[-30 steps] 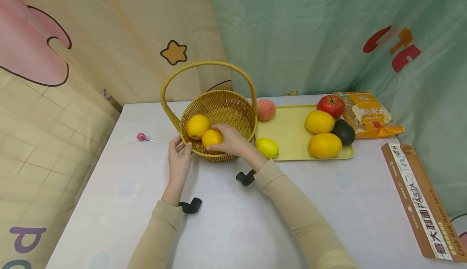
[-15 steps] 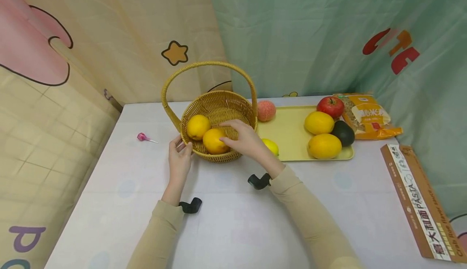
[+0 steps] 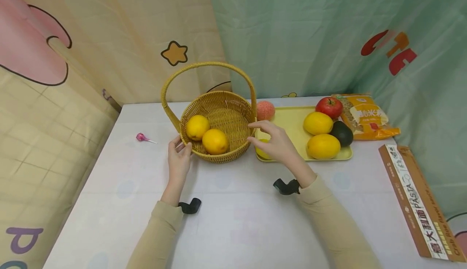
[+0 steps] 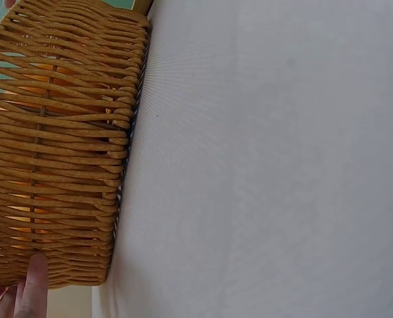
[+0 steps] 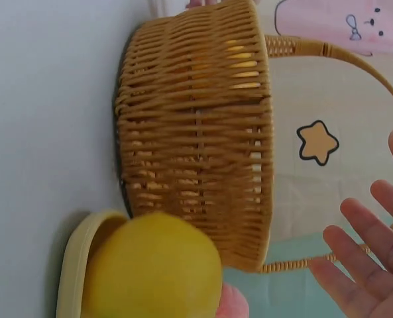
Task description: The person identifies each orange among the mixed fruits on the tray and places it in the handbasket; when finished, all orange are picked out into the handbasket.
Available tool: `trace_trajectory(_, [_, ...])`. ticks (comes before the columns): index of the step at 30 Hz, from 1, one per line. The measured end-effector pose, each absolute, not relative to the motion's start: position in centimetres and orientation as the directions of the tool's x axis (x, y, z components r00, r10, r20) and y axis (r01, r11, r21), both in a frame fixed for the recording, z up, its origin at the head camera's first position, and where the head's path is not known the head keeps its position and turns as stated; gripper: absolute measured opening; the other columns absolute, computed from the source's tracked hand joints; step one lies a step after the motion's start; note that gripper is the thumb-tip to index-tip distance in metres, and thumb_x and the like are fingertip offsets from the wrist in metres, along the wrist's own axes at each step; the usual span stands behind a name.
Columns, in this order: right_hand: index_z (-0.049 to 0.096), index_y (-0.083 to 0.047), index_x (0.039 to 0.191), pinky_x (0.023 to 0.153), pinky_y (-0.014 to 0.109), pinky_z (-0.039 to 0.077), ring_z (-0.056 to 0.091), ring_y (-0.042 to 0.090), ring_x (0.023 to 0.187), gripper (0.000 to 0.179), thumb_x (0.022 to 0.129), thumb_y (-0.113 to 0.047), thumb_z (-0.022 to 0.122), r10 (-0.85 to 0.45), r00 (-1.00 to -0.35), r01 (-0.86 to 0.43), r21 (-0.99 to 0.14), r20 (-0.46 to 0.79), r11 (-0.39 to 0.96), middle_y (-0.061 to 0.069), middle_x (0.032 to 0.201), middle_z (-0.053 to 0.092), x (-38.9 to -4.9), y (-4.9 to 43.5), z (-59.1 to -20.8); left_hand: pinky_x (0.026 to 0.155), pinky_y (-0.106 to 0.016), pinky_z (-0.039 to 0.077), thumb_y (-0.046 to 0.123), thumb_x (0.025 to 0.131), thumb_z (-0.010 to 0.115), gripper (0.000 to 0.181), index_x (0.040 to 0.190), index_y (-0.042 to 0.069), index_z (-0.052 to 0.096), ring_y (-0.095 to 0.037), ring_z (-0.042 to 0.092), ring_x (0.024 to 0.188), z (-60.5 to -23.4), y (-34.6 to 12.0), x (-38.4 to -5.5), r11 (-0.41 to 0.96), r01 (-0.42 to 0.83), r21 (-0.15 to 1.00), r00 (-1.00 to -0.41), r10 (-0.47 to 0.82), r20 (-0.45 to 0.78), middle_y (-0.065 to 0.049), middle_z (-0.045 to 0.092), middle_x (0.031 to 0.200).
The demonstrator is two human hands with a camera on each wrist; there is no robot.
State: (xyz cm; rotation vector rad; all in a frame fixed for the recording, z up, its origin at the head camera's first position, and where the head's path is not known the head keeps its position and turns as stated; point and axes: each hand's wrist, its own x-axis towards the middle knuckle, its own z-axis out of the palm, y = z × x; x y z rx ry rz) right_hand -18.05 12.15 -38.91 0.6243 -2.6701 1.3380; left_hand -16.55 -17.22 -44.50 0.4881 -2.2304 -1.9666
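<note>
A woven basket (image 3: 233, 137) with a tall arched handle holds two yellow lemon-like fruits, the left one (image 3: 198, 127) touching the right one (image 3: 215, 141). My left hand (image 3: 178, 161) grips the basket's front left rim, thumb near the edge and fingers against the outer wall; in the left wrist view a finger (image 4: 36, 281) presses the weave. My right hand (image 3: 275, 141) holds nothing, its fingers spread just right of the basket. Beneath it, a yellow-green lemon (image 5: 153, 271) sits at the tray's left end, partly hidden in the head view.
The pale yellow tray (image 3: 288, 119) also bears two yellow fruits (image 3: 323, 146), a dark green avocado-like fruit (image 3: 342, 133) and a red fruit (image 3: 329, 107). A pink round fruit (image 3: 265, 110), orange food bag (image 3: 368, 117), pasta box (image 3: 419, 204) and lollipop (image 3: 145, 138) lie around.
My right hand has let go of the second yellow fruit inside the basket and moved right, out over the tray's left end. The left hand stays at the rim.
</note>
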Motion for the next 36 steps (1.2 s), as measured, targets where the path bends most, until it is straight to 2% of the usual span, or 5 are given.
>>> trace_trajectory(5, [0.065,-0.008,0.125,0.103,0.048,0.052,0.059,0.03,0.118,0.043,0.086,-0.02,0.078,-0.268,-0.921,-0.388,-0.747,0.285,0.54,0.01,0.127,0.064,-17.5,15.6,-39.3,0.105,-0.041,0.052,0.014,0.101,0.051,0.053,0.149,0.004,0.03,-0.026,0.045,0.129,-44.4,-17.0,-16.5,0.093,-0.16,0.983,-0.936,-0.33,-0.121,-0.017,0.039,0.148])
trace_trajectory(11, [0.062,-0.009,0.129,0.105,0.054,0.048,0.057,0.033,0.121,0.047,0.09,-0.03,0.073,-0.159,-0.965,-0.262,-0.746,0.208,0.612,0.012,0.132,0.062,-16.8,20.2,-39.9,0.105,-0.041,0.051,0.013,0.101,0.051,0.053,0.149,0.003,0.029,-0.027,0.045,0.129,-44.4,-17.0,-16.4,0.085,-0.15,0.985,-0.935,-0.336,-0.113,-0.017,0.038,0.149])
trace_trajectory(20, [0.062,-0.008,0.13,0.105,0.057,0.045,0.054,0.036,0.121,0.049,0.091,-0.036,0.071,-0.005,-0.983,-0.14,-0.737,0.183,0.661,0.015,0.129,0.062,-15.5,25.3,-40.0,0.1,-0.03,0.054,0.014,0.102,0.051,0.053,0.149,0.004,0.03,-0.026,0.045,0.13,-44.6,-17.0,-16.3,0.12,-0.14,0.983,-0.934,-0.344,-0.091,-0.015,0.038,0.149])
trace_trajectory(27, [0.054,-0.01,0.138,0.107,0.062,0.039,0.045,0.037,0.124,0.061,0.092,-0.048,0.066,0.018,-0.999,-0.022,-0.726,0.048,0.687,0.016,0.137,0.054,-14.9,27.4,-40.1,0.105,-0.039,0.052,0.014,0.101,0.051,0.053,0.149,0.004,0.03,-0.026,0.045,0.13,-44.7,-16.9,-16.4,0.115,-0.126,0.985,-0.936,-0.342,-0.08,-0.015,0.038,0.149])
trace_trajectory(36, [0.046,-0.007,0.144,0.111,0.07,0.029,0.032,0.047,0.135,0.072,0.09,-0.048,0.068,-0.011,-0.998,0.034,-0.663,-0.064,0.748,0.025,0.148,0.039,-15.0,28.6,-40.4,0.105,-0.039,0.052,0.015,0.101,0.051,0.053,0.149,0.004,0.03,-0.026,0.044,0.131,-44.8,-17.0,-16.4,0.125,-0.126,0.984,-0.938,-0.338,-0.077,-0.015,0.037,0.15])
